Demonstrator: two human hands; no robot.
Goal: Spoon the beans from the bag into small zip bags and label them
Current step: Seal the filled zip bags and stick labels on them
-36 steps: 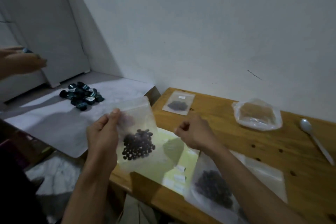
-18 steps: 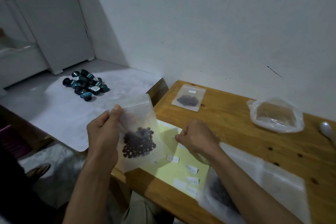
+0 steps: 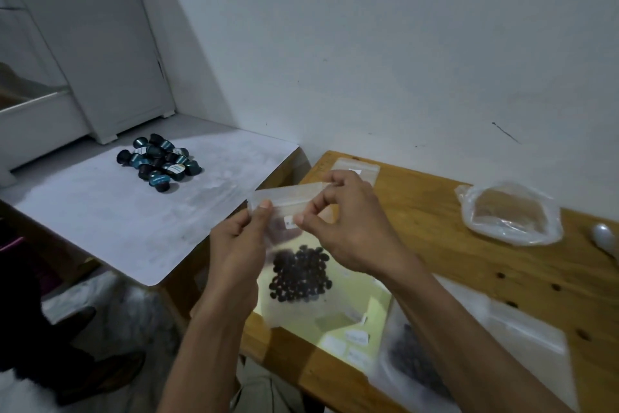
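I hold a small clear zip bag [image 3: 294, 305] upright over the wooden table's left edge; dark beans [image 3: 299, 273] fill its lower half. My left hand [image 3: 239, 245] pinches its top left part. My right hand [image 3: 348, 228] holds the top strip, its thumb on a small white label [image 3: 290, 221] on the bag's front. Below lies a yellow label sheet [image 3: 351, 322] with white labels. The big bag of beans [image 3: 415, 362] lies at the bottom right. A white spoon [image 3: 604, 238] rests at the right edge. Another filled small bag [image 3: 360, 168] lies behind my right hand, mostly hidden.
A crumpled clear bag with brown contents [image 3: 509, 211] sits at the table's far right. Empty zip bags [image 3: 522, 329] lie beside the big bag. A white-covered lower surface [image 3: 134, 211] on the left carries a pile of dark teal capsules [image 3: 159, 161]. A white wall stands behind.
My right hand has left the label sheet and come up to the top of the small bag with a label. The camera view has shifted left and down.
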